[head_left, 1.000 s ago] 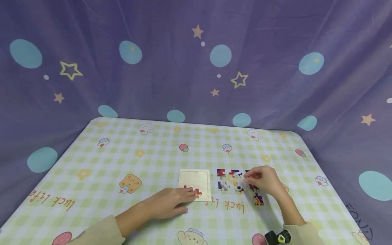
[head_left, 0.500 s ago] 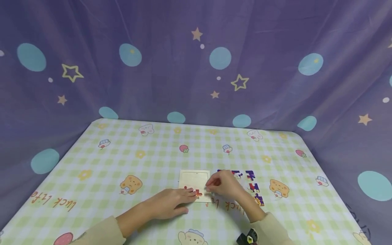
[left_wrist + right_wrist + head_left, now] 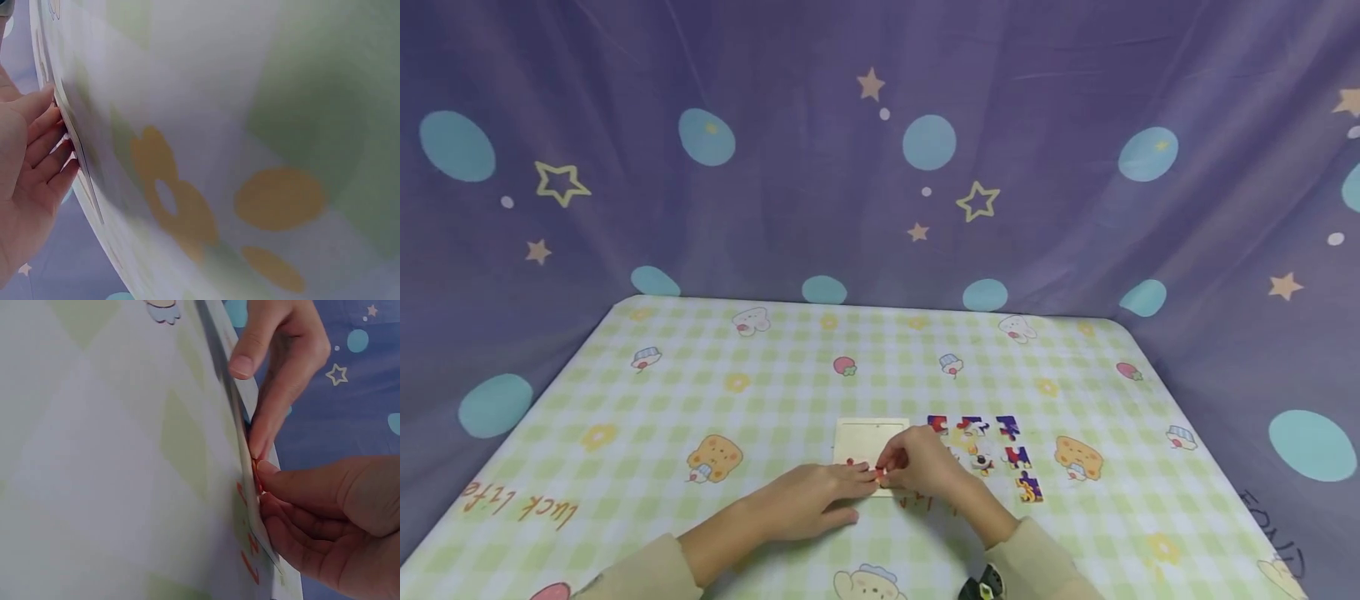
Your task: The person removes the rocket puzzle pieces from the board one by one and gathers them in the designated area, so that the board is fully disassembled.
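Note:
A pale wooden puzzle tray (image 3: 859, 435) lies on the table, with red jigsaw pieces along its near edge. My left hand (image 3: 808, 502) rests with extended fingers over the tray's near left corner, partly covering a piece there. In the left wrist view the left hand's fingers (image 3: 47, 147) lie along the tray edge. With thumb and fingertips, my right hand (image 3: 928, 460) pinches a red jigsaw piece (image 3: 256, 475) low in the tray, right beside the left fingertips. The right hand (image 3: 340, 519) hides much of that piece.
Loose jigsaw pieces lie in rows right of the tray, among them a purple piece (image 3: 1007, 427), a red and purple piece (image 3: 1018, 457) and a yellow and purple piece (image 3: 1029, 487). The right forearm crosses in front of them. A purple curtain (image 3: 820, 192) hangs behind the checked tablecloth (image 3: 790, 400).
My right hand has moved left from the loose pieces to the tray's near side, beside the left fingertips. The left hand has stayed on the tray.

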Demonstrator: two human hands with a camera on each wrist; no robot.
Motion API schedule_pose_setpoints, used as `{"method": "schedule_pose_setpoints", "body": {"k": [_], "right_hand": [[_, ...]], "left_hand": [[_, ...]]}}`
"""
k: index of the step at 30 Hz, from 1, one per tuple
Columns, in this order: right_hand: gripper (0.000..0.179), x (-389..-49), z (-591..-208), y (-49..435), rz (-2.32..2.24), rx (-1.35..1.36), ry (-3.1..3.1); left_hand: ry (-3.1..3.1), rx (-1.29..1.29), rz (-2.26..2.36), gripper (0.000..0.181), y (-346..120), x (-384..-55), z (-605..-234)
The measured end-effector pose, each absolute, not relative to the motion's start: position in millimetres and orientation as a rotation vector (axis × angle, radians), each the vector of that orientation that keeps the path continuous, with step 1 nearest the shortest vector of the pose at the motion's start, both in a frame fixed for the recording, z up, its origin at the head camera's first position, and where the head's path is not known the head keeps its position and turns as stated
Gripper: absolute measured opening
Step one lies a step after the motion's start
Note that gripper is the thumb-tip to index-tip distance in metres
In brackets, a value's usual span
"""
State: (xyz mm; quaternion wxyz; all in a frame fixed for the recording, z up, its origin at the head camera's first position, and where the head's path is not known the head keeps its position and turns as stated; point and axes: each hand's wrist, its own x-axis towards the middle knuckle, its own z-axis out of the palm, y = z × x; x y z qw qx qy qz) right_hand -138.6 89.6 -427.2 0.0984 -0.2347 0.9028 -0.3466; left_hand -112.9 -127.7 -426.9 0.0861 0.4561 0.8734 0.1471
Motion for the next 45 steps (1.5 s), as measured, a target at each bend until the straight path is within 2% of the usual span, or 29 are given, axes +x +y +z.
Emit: {"method": "schedule_pose_setpoints", "body": {"k": [7, 23, 35, 45], "right_hand": [[0.007, -138.1, -428.4, 85.8, -1.014, -0.631, 2.690], [0.008, -139.1, -428.1, 88.7, -1.016, -0.676, 2.708], [0.005, -137.3, -426.8, 86.1, -1.007, -0.660, 2.713], [0.010, -137.1, -429.7, 80.2, -1.031, -0.600, 2.715]], "left_hand": [[2.619, 1.383, 0.395, 0.041, -128.0, -113.6, -425.0], [2.692, 1.435, 0.409, 0.038, -149.8, -109.3, -423.2], [2.683, 1.412, 0.362, 0.040, -147.9, -108.7, -420.2], [2.686, 1.414, 0.356, 0.039, -147.4, -107.9, -419.4]]}}
